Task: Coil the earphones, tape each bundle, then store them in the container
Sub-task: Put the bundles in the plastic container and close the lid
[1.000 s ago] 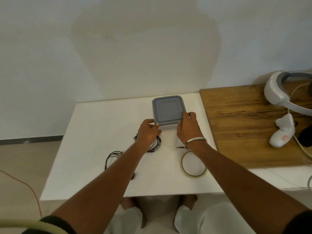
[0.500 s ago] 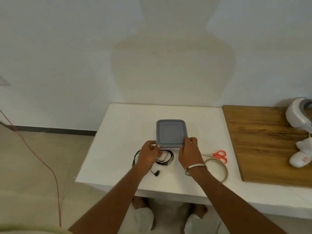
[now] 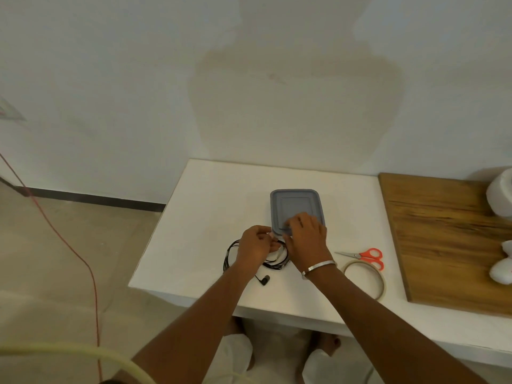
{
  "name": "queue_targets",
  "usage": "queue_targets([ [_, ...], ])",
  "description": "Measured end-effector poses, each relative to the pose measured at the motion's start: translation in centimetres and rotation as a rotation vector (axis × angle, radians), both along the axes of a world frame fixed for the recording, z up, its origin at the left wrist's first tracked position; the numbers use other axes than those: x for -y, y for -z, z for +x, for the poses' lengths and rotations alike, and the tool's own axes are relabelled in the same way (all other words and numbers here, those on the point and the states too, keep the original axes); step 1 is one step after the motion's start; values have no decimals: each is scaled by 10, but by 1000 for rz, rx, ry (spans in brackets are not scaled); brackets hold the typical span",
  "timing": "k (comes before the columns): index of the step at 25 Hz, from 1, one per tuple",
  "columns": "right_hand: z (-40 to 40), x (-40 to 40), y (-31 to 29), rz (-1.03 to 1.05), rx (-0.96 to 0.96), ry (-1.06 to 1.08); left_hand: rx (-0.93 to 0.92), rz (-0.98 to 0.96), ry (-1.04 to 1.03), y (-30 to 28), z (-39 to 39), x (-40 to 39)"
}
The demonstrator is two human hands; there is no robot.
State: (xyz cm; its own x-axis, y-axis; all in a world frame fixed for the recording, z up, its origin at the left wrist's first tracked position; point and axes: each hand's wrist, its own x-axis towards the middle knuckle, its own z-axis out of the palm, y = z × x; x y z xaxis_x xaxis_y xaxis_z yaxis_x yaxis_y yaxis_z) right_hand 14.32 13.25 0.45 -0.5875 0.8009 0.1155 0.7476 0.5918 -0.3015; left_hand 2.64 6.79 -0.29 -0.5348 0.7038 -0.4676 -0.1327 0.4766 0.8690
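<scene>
The right hand [image 3: 306, 239] lies on the near edge of the grey container [image 3: 296, 209], fingers spread over the lid and thumb at the near-left corner. The fingers bend over the lid edge; whether they clamp the rim cannot be told from the head view. The container stands closed on the white table [image 3: 210, 217], its lid seated flat.

The left hand [image 3: 256, 245] sits just left of the right hand, close to the container's near-left corner. Its fingers are curled inward with the fingertips drawn together. They may be pinching a cable or the lid corner, but the contact point is hidden, so the grip cannot be confirmed.

Directly beneath and just nearer than the left hand lie the black earphones [image 3: 273, 263] — loose loops of cable on the table, partly covered by both hands. One earbud [image 3: 265, 279] rests on the table just nearer the person than the left wrist, clear of the loops.

To the right of the right wrist:
- the tape roll [image 3: 381, 275], lying flat, just beside the forearm;
- the orange-handled scissors [image 3: 365, 256], just beyond the tape roll and touching or overlapping its far rim, blades pointing toward the right hand.

A metal bangle [image 3: 318, 268] circles the right wrist. Further right of the tape roll, a wooden board [image 3: 443, 239] adjoins the table — white devices [image 3: 501, 195] rest on its far-right part.
</scene>
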Motion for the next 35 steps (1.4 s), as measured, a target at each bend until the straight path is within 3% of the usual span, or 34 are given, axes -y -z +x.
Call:
queue_targets([
  [7, -15, -7, -2, -34, 73, -77, 106, 1, -101, 1, 0, -4],
  [15, -13, -8, 0, 13, 87, -155, 43, 5, -69, 1, -1, -5],
  [20, -11, -9, -5, 62, -26, -147, 22, -2, -63, -4, -1, -4],
  [24, 0, -10, -22, 162, -240, -120, 71, 9, -97, -1, -1, -6],
  [26, 6, -15, -32, 204, -377, -16, 79, -1, -109, 0, -1, -7],
  [30, 27, -44, -49, 207, -634, 386, 43, -31, -91, -1, -1, -8],
  [33, 51, -68, -48, 116, -885, 601, -6, -37, -58, -5, 0, -8],
  [35, 64, -76, -44, 8, -935, 783, -57, -36, -31, -9, 0, -6],
])
